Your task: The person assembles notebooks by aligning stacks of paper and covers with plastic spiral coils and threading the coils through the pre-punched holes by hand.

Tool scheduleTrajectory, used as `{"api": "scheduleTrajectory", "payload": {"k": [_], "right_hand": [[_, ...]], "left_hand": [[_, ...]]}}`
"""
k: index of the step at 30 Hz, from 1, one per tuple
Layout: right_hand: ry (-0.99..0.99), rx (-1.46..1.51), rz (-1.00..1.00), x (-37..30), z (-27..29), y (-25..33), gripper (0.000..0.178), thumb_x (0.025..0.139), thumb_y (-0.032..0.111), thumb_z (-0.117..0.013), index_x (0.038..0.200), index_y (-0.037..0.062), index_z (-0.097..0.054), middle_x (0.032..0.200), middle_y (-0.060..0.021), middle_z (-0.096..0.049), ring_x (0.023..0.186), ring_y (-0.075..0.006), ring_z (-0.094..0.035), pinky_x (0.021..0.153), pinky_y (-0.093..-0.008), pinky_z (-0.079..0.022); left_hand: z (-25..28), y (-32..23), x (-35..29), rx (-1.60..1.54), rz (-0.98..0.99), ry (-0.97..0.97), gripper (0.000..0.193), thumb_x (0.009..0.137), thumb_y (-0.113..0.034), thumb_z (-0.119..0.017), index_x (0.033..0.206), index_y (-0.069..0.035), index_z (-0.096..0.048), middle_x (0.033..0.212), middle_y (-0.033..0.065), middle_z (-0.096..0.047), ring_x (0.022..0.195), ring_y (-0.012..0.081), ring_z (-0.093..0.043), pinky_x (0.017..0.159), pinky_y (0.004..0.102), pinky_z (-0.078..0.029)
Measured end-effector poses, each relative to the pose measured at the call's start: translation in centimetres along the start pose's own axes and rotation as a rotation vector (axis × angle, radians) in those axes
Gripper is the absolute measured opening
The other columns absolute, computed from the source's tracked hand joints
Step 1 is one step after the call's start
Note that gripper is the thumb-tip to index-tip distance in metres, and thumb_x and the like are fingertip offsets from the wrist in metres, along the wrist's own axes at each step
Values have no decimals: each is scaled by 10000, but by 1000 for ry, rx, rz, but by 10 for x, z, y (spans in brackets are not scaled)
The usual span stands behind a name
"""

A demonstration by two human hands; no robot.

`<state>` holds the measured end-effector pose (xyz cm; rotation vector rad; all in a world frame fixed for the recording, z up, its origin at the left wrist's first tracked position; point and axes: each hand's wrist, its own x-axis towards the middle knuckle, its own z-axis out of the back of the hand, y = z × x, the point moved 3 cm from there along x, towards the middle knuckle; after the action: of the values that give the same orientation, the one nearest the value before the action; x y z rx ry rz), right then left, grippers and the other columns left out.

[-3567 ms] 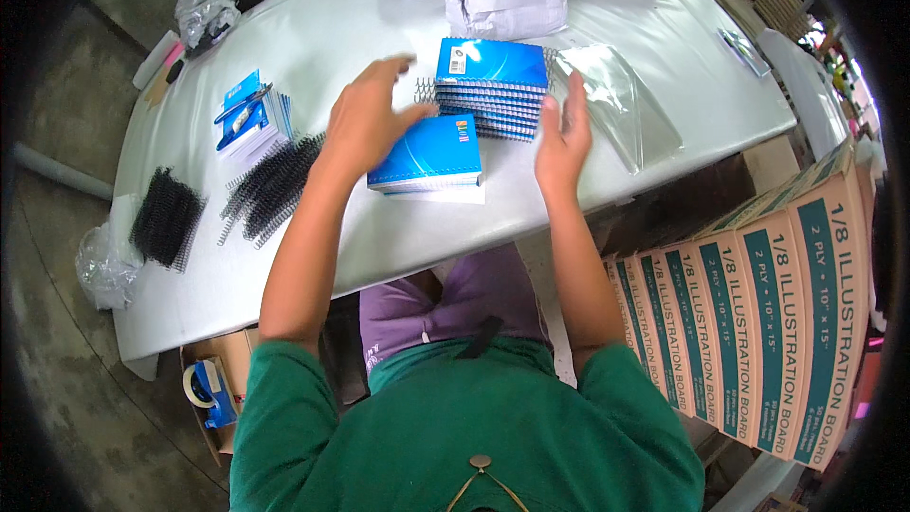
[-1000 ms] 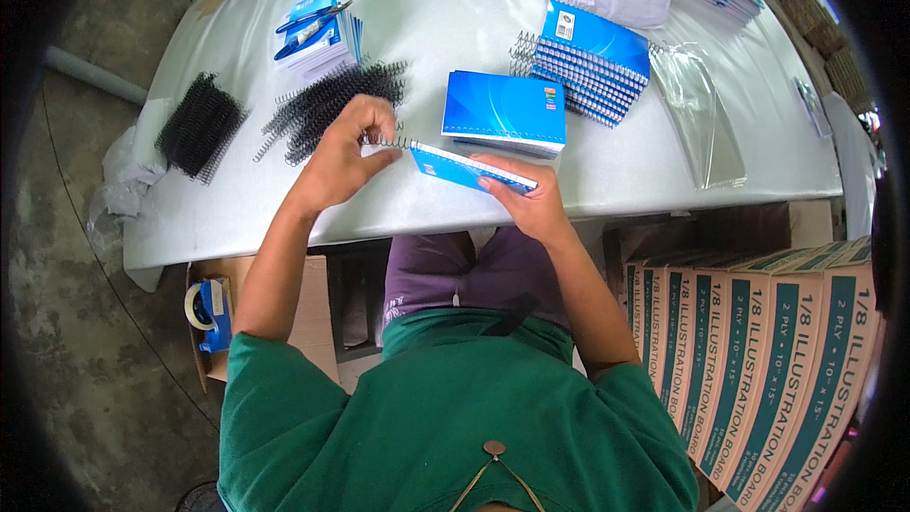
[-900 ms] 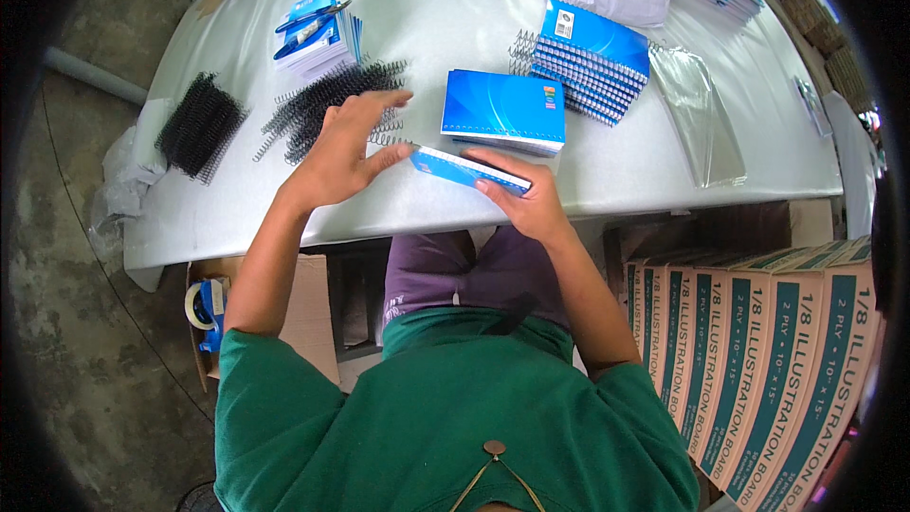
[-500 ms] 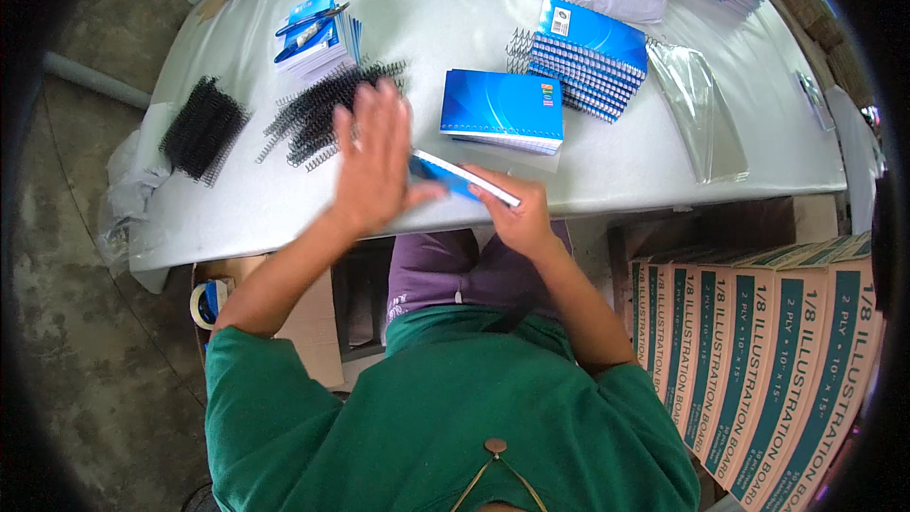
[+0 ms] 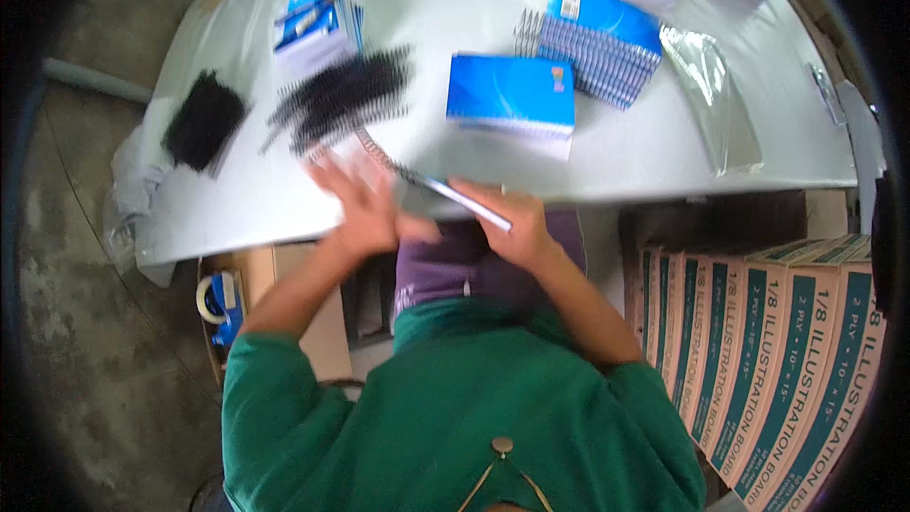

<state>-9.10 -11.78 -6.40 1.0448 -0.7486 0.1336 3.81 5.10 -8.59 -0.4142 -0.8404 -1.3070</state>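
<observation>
My right hand (image 5: 521, 223) is closed round a thin notebook (image 5: 470, 205), seen nearly edge-on and tilted above the table's near edge. A dark spiral binding coil (image 5: 377, 152) sticks out from the notebook's far left end. Beside that coil, my left hand (image 5: 363, 210) is blurred by motion, its fingers stretched out and apart. Whether its fingers touch the coil I cannot tell. Just beyond lies a heap of black coils (image 5: 351, 95). A stack of blue-covered notebooks (image 5: 507, 90) lies ahead of my right hand.
Spiral-bound notebooks (image 5: 602, 52) are piled at the back right, beside clear plastic sheets (image 5: 716, 109). Another coil bundle (image 5: 202, 121) lies left. Blue-covered booklets (image 5: 318, 33) stand behind the heap. Cartons (image 5: 758, 351) stand at my right, and a tape dispenser (image 5: 223, 308) sits low left.
My left hand has moved down toward me from over the coil heap. A coil now shows sticking out from the notebook's end. The notebook has tipped more edge-on, and the view has shifted slightly.
</observation>
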Motion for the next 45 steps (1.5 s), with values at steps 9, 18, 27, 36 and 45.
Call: {"api": "scheduleTrajectory", "payload": {"k": [9,18,27,36,45], "right_hand": [[41,-59,7,-8,1,7,349,720,-95,-572,1046,14,-636,1030,-156,-645,915,-266,-648,788,-329,-515],[-26,-83,39,-7,-1,2,355,737,-69,-575,1078,19,-621,1021,-154,-644,859,-259,-658,709,-327,-521],[-28,-46,32,-8,-7,-8,454,727,-29,-560,1177,31,-549,1056,-143,-627,881,-293,-635,780,-372,-500],[2,62,-20,-7,-9,-6,419,746,41,-568,1165,37,-543,1051,-174,-618,891,-321,-626,756,-392,-498],[7,233,-174,-1,-6,-15,415,807,150,-607,1191,42,-492,1152,-156,-582,1015,-301,-597,841,-363,-482]], "left_hand": [[16,-52,18,-136,-157,-69,967,717,-681,-523,1281,79,-323,1403,307,-172,1306,477,-155,966,672,-160],[-1,-47,10,-115,-116,-64,1032,695,-760,-456,1370,-10,-237,1346,311,-271,1236,528,-245,884,730,-180],[1,-64,14,-342,-179,102,1022,681,-730,-514,1250,76,-247,1176,298,-429,1001,472,-457,855,667,-322],[-7,-75,18,-360,-333,57,1150,625,-786,-471,1247,167,-310,1228,441,-282,1132,543,-346,883,653,-273],[-13,-84,12,-406,-203,329,1013,670,-748,-476,1155,139,-420,1241,367,-345,1092,562,-365,850,678,-283]]}}
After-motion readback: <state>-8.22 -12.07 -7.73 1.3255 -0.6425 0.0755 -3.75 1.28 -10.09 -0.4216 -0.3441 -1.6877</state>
